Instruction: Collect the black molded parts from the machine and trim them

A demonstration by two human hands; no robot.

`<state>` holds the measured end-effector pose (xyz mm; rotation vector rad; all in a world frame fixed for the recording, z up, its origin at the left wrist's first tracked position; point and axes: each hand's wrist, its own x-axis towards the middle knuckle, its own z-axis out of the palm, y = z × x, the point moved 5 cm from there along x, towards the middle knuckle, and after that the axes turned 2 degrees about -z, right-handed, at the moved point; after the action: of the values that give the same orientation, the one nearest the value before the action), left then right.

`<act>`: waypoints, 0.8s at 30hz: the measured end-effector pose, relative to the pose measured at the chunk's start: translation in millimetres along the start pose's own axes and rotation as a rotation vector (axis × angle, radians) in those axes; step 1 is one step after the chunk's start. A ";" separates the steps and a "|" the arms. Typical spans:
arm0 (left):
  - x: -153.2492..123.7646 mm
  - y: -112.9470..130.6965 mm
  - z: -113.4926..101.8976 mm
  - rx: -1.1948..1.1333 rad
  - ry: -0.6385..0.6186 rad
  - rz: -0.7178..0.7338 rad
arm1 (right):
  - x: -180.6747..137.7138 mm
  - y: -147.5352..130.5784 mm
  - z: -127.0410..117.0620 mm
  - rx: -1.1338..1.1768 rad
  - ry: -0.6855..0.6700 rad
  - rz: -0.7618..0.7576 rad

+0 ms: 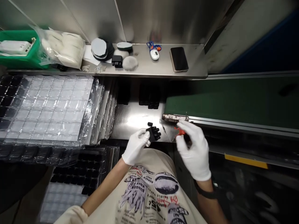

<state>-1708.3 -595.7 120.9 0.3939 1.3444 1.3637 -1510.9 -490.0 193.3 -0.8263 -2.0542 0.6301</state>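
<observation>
My left hand (pixel 137 144), in a white glove, is closed on a black plastic part (pixel 154 133) with several prongs on its right side. It holds the part just above the front edge of the metal bench. My right hand (pixel 195 149), gloved too, has thumb and fingers apart around a small red-handled tool (pixel 179 131); whether they touch it is unclear. Between the hands lies a thin pen-like tool (pixel 163 127). A small black piece (pixel 150 124) rests just beyond the held part.
Stacked clear trays (pixel 53 109) fill the left side, with more trays (pixel 70 186) below. A green conveyor belt (pixel 233 99) runs to the right. Black parts (pixel 149 99) stand under the shelf (pixel 151 70), which carries a phone (pixel 179 59), cloth pads and a green bin (pixel 23 59).
</observation>
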 end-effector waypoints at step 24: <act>-56.8 43.6 98.4 0.112 0.137 0.345 | 12.2 34.8 -33.2 0.503 -0.423 0.056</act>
<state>-1628.4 -584.7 212.0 0.6409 1.5200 1.6251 -1477.4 -453.4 194.0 -0.4800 -2.0931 1.3795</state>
